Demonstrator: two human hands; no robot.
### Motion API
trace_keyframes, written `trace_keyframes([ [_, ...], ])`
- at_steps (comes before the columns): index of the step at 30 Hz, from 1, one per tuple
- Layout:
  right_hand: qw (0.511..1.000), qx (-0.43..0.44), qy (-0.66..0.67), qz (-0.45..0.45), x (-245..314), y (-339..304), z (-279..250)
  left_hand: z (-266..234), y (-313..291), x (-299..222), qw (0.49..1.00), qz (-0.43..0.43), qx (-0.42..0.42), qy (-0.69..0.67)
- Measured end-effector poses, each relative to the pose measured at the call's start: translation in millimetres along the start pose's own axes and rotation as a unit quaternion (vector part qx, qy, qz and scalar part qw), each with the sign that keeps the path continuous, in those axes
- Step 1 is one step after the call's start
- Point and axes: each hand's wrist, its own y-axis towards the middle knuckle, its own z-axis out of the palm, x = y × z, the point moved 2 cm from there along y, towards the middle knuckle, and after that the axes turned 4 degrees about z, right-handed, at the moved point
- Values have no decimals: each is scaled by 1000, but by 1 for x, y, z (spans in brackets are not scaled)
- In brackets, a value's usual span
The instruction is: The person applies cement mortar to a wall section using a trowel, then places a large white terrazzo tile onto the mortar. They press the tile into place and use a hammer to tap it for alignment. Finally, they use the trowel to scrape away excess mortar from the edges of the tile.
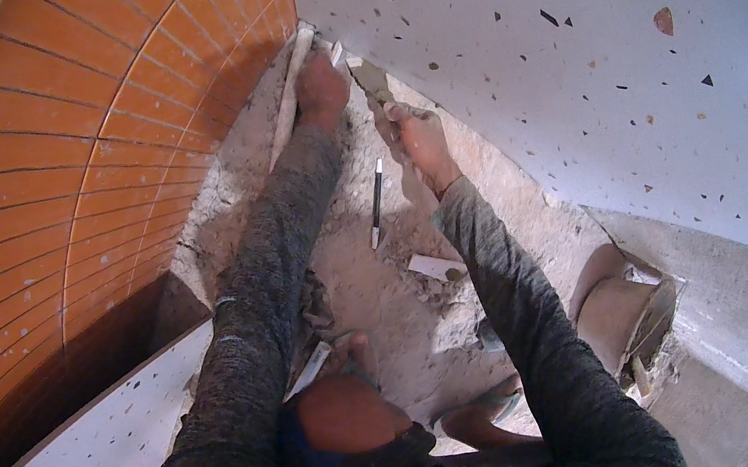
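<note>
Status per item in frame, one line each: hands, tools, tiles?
left hand: pressed at the wall corner
right hand: gripping trowel
trowel: held, blade up at the corner
pen: lying loose on mortar
speckled floor tile: laid flat
orange wall tiles: fixed

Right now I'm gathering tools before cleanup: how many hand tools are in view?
2: a trowel held in the right hand near the wall corner, and a black pen-like tool lying on the rough mortar bed between the forearms. Others may be hidden under rubble.

No packages, labels, signs or screens visible.
</note>
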Motion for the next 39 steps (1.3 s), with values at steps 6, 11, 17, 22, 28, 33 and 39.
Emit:
trace_keyframes([
  [6,1000,-10,5,-1,-2,2,-2,-34,-14,-8,999,6,1,36],
  [11,1000,4,5,-15,-5,6,-5,-88,-20,-31,991,-40,117,45],
  [17,1000,1,2,1,2,-2,0,-43,-10,-14,997,-46,48,-46],
  [22,1000,5,-19,-3,2,-3,0,-25,1,-4,999,43,23,-5],
  [28,1000,4,-28,-13,4,-5,2,-12,4,-1,997,-32,-46,-55],
  [33,1000,5,-15,-10,0,-1,-2,-12,6,0,997,11,-50,-63],
  [39,1000,2,-4,-9,1,-1,-1,-5,15,4,994,-19,-49,-101],
])
